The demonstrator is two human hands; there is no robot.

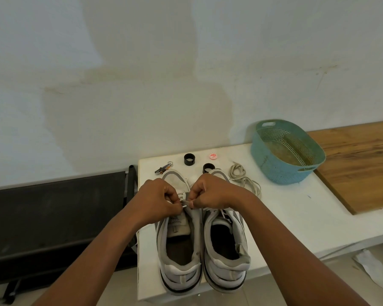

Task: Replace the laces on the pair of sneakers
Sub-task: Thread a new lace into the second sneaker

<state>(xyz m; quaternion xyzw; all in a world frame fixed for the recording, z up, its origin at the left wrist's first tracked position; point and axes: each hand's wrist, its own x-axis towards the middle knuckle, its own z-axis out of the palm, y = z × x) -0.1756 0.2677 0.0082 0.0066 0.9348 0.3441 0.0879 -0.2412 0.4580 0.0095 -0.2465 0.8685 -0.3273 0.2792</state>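
Currently: pair of sneakers [202, 246] sitting side by side, heels toward the viewer, on white worktop [285, 217] | left hand [157, 200] and right hand [210, 193] both pinching a white lace [184, 203] over the left sneaker's tongue | loose lace bundle [244, 180] lying just right of the sneakers' toes | teal basket [287, 151] standing beyond that bundle.
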